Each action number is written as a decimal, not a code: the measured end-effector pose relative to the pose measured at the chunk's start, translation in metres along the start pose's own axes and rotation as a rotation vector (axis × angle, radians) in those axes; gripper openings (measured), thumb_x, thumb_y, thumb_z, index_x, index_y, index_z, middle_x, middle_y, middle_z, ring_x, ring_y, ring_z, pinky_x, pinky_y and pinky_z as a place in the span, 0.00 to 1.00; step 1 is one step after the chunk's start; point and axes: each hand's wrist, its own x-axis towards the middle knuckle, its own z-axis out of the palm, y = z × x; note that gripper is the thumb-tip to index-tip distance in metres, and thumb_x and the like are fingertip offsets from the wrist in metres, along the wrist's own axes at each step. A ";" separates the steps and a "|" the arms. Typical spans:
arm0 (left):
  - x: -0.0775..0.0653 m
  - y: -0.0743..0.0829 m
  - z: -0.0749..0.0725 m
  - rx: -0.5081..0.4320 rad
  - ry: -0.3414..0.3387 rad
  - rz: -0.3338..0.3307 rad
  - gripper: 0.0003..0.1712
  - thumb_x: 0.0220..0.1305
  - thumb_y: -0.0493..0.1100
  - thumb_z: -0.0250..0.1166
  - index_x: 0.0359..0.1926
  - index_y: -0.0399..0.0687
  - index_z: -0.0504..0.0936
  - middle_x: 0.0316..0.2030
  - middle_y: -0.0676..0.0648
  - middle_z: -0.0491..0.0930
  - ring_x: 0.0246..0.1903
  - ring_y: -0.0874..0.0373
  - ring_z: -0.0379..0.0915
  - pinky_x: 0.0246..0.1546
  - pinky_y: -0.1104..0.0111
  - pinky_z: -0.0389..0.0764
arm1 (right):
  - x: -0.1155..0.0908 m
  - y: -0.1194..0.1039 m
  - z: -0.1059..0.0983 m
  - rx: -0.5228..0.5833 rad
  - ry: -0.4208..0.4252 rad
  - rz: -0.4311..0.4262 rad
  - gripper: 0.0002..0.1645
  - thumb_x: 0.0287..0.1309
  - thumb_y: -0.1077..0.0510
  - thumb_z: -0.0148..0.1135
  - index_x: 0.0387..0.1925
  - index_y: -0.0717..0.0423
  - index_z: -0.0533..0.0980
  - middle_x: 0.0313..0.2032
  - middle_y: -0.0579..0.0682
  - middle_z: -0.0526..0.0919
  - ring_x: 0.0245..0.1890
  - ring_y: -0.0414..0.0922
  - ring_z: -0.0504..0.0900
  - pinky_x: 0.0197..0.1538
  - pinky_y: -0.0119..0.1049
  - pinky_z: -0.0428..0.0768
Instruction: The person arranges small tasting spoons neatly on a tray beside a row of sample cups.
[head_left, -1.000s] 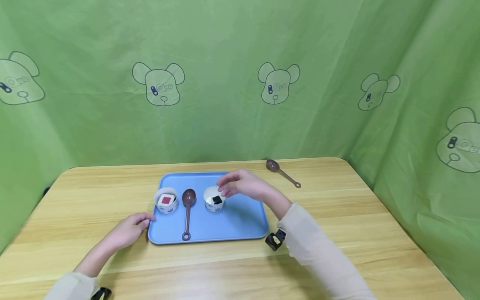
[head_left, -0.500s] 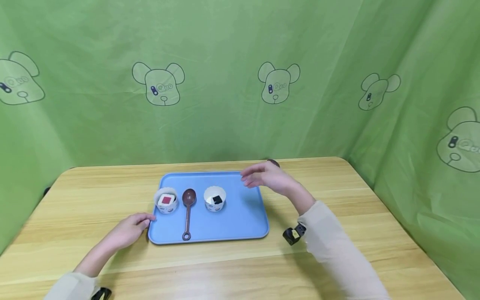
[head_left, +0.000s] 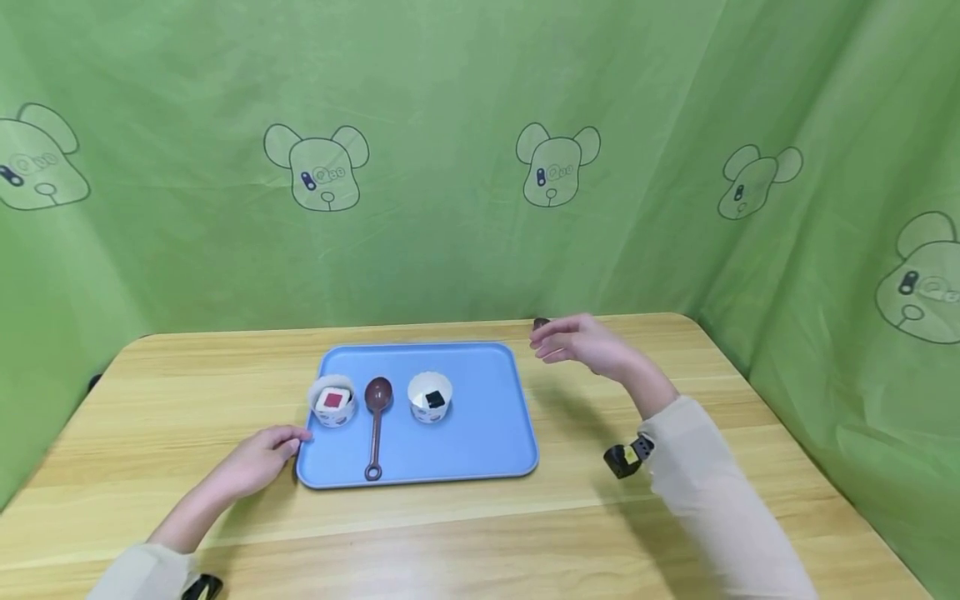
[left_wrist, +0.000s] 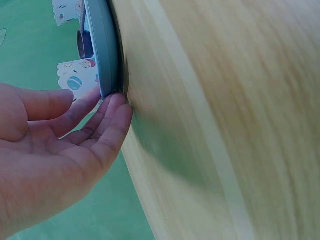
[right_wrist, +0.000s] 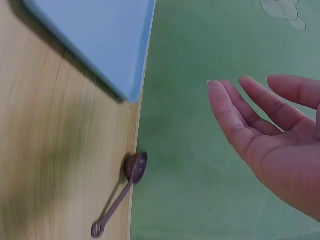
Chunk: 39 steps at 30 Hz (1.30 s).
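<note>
My left hand (head_left: 253, 462) touches the left edge of a blue tray (head_left: 480, 442) with its fingertips. In the left wrist view the fingers meet the tray's outer side and rim, and the thumb stays apart from it. Past the tray's right back corner my right hand (head_left: 581, 343) hovers with relaxed fingers and nothing in them. It hides most of a brown spoon (head_left: 540, 322) in the head view. The right wrist view shows this spoon (right_wrist: 116, 202) whole, lying on the table well apart from the fingers.
On the tray stand a paper cup (head_left: 333, 414) with a white and red piece in it and another paper cup (head_left: 427, 414) with a black piece. Between them lies another brown spoon (head_left: 377, 417). A green curtain (head_left: 450, 250) hangs behind the wooden table (head_left: 420, 542).
My right hand has moved right, from over the cup with the black piece to beyond the tray and in front of the far spoon. My left hand stays at the tray's edge.
</note>
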 end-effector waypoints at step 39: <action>0.000 0.001 -0.001 -0.008 -0.004 -0.012 0.16 0.66 0.32 0.46 0.49 0.28 0.75 0.51 0.27 0.70 0.55 0.32 0.61 0.54 0.44 0.63 | 0.015 0.045 -0.053 -0.051 0.105 0.135 0.23 0.57 0.74 0.36 0.55 0.81 0.61 0.59 0.73 0.60 0.60 0.64 0.59 0.62 0.50 0.62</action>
